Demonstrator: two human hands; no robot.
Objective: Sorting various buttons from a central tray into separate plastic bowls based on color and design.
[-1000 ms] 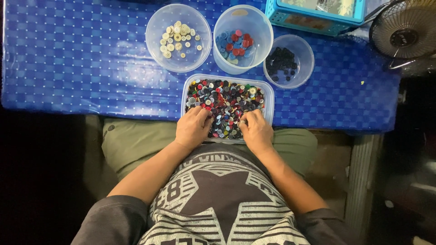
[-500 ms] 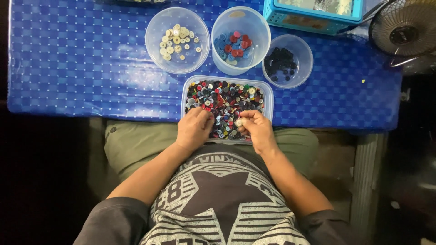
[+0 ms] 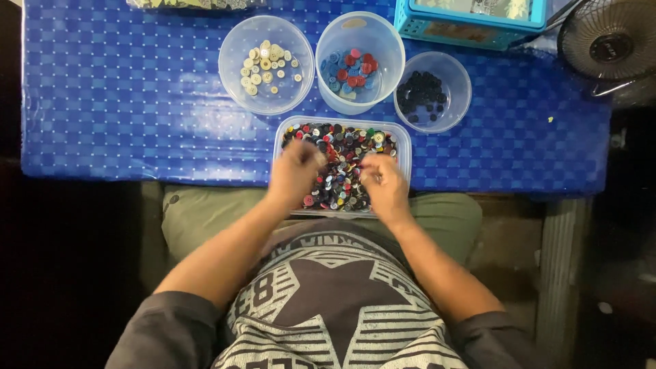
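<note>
A clear rectangular tray (image 3: pixel 404 139) full of mixed coloured buttons sits at the near edge of the blue table. My left hand (image 3: pixel 294 172) is blurred with motion over the tray's left side. Its fingertips are pinched on what looks like a small pale button. Over the tray's right side, my right hand (image 3: pixel 385 186) has its fingers curled down among the buttons. Whether it holds one is hidden. Behind the tray stand a round bowl of cream buttons (image 3: pixel 266 65), a taller tub of blue and red buttons (image 3: pixel 358 63) and a small bowl of dark buttons (image 3: pixel 432 92).
A blue patterned cloth (image 3: pixel 123 102) covers the table. A teal basket (image 3: pixel 471 19) stands at the back right, with a small black fan (image 3: pixel 610 42) beside it. A bag of pale items (image 3: pixel 198 4) lies at the back edge. The floor at the left is dark.
My left hand has lifted off the near left of the tray and moved up and forward, now blurred. The right hand has shifted slightly forward over the buttons.
</note>
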